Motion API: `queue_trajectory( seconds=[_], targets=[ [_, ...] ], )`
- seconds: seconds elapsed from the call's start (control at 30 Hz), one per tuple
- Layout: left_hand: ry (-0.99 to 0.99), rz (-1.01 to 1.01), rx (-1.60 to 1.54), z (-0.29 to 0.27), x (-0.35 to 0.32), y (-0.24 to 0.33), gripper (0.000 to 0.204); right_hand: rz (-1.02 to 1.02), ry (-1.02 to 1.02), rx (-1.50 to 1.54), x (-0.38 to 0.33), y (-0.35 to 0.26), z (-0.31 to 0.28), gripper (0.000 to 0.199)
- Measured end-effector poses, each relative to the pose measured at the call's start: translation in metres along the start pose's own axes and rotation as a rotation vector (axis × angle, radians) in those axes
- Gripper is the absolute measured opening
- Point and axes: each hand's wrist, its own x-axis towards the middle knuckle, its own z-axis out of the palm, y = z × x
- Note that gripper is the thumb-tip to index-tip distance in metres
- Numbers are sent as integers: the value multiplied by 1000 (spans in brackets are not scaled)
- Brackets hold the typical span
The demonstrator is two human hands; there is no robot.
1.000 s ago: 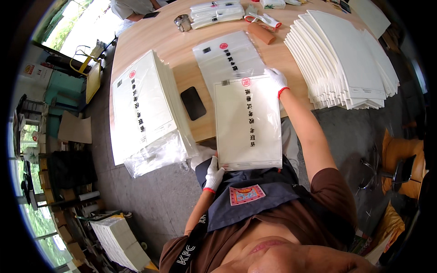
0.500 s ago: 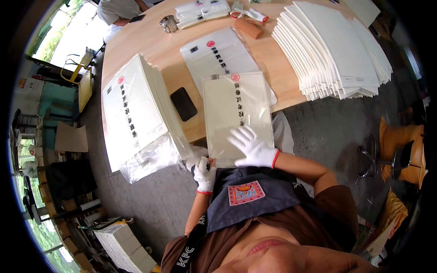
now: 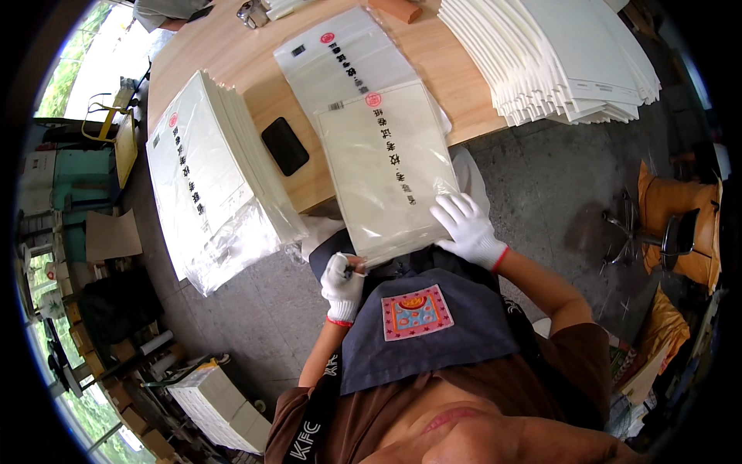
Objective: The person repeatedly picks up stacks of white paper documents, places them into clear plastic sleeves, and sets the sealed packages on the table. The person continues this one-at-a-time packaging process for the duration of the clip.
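A cream paper pack in a clear plastic bag point(image 3: 386, 166) lies in front of me. Its far part rests on another bagged pack point(image 3: 328, 58) on the table, and its near end overhangs the edge toward my apron. My left hand point(image 3: 342, 288), in a white glove with bare fingertips showing, is closed at the bag's near left corner. Something small and dark shows among its fingers; I cannot make it out. My right hand point(image 3: 469, 230), gloved in white with a red cuff, lies with fingers stretched on the pack's near right edge.
At the left of the wooden table point(image 3: 224, 39) lies a stack of bagged packs point(image 3: 205, 174), beside a black phone point(image 3: 285, 146). Fanned white paper sheets point(image 3: 556, 62) are piled at the far right. An orange-brown block point(image 3: 396, 9) lies at the back. A wheeled chair point(image 3: 668, 232) stands on the right.
My right hand has slid right and nearer, from the pack's face to its right edge. The pack has tilted slightly. My view has shifted too; my left hand stays at the near corner.
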Motion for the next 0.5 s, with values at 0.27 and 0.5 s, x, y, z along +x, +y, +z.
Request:
queue_trajectory(
  seconds=[0.27,0.5],
  targets=[
    [243,-20,133,-2,2,-35,17,-246,-115,138,6,10,23,44],
    [225,-119,-153,10,42,-18,13,7,-58,677,65,-49,12,57]
  ],
)
